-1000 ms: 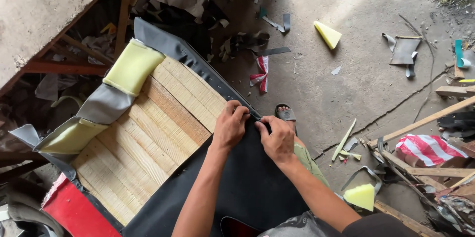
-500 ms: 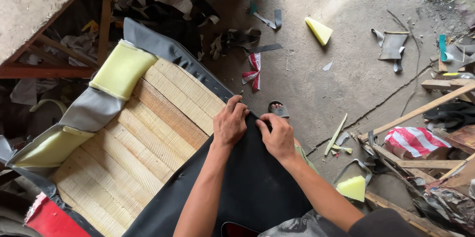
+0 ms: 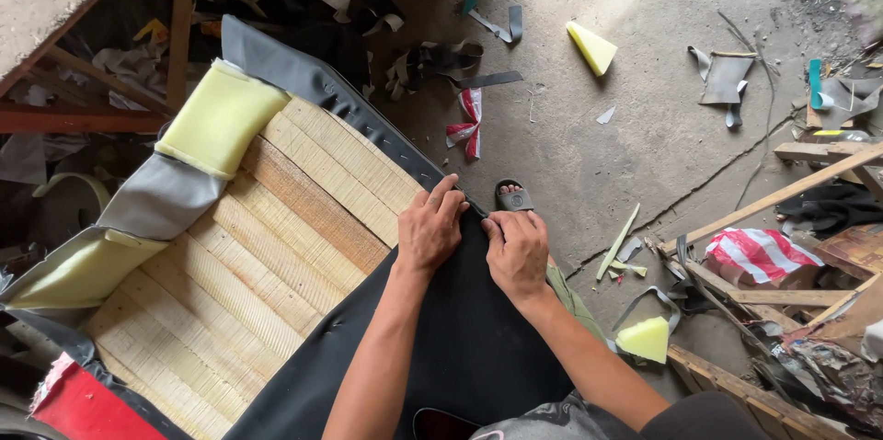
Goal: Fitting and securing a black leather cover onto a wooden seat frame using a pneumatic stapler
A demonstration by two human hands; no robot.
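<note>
The black fabric (image 3: 460,339) lies over the near part of a slatted wooden frame (image 3: 276,247), its top edge reaching the frame's far rail. Both hands rest on that edge: the left hand (image 3: 429,230) lies flat with its fingers pressing the cloth against the wood, and the right hand (image 3: 517,251) pinches the fabric edge just beside it. By the look of it the covering is being pulled taut and lined up along the rail; the next move would call for keeping the tension even while the edge is fixed.

Grey vinyl (image 3: 313,81) and yellow foam pads (image 3: 219,118) wrap the frame's far and left sides. A sandalled foot (image 3: 513,196) shows just beyond the hands. On the concrete floor (image 3: 644,127) lie a yellow foam wedge (image 3: 590,46), a red-and-white striped scrap (image 3: 469,118) and a red-and-white striped bag (image 3: 759,256) among wood offcuts.
</note>
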